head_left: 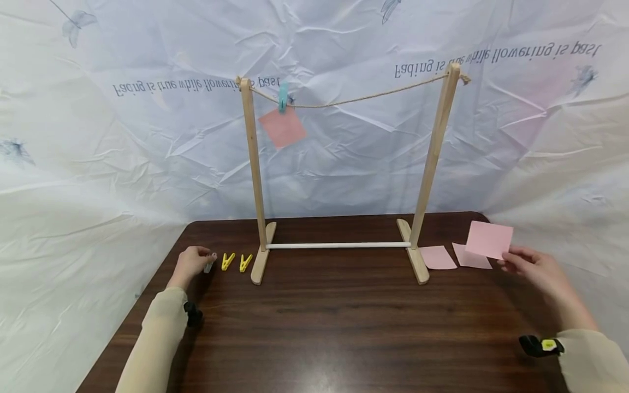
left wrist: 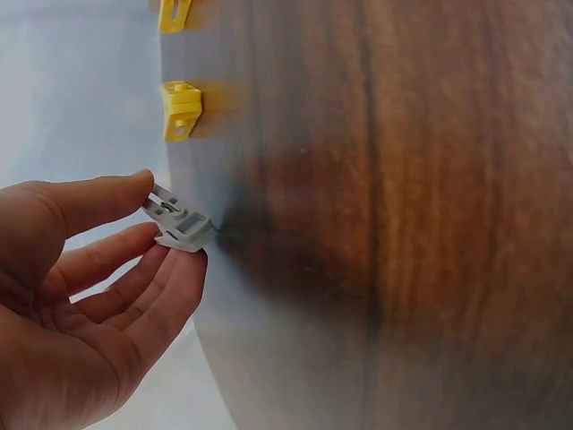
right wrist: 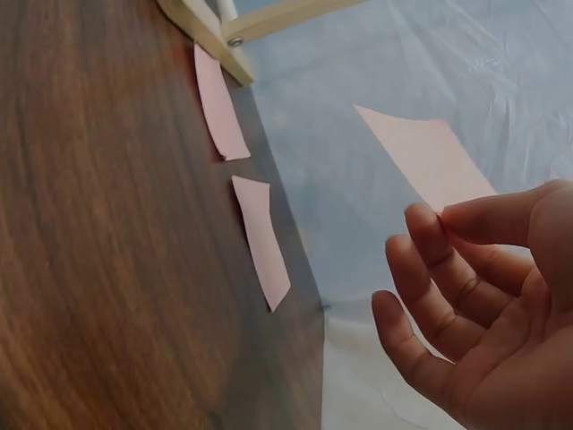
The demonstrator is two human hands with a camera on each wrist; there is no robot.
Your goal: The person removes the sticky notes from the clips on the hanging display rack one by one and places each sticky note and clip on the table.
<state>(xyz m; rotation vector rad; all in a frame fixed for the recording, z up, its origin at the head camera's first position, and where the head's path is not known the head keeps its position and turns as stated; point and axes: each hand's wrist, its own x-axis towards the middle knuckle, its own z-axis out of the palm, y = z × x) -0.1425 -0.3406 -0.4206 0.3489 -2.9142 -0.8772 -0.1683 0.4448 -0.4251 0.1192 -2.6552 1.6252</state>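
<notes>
In the left wrist view my left hand [left wrist: 107, 278] pinches a grey clothespin [left wrist: 182, 222] between thumb and fingers, close over the table's left side. Two yellow clothespins [head_left: 227, 261] lie just right of that hand in the head view. My right hand [head_left: 538, 270] holds a pink square paper [head_left: 489, 239] by its lower right corner, raised above the table. Beneath it lie two more pink papers [right wrist: 260, 242], side by side near the rack's right foot. A salmon-pink paper [head_left: 283, 129] hangs from the rope by a teal clothespin [head_left: 282, 98].
A wooden rack [head_left: 433, 158] with two posts stands at the back of the table [head_left: 314, 311]. Its sagging rope [head_left: 363, 100] joins the post tops, and a white rod [head_left: 339, 245] links the feet. Wrinkled printed sheeting [head_left: 334, 180] hangs behind and at both sides.
</notes>
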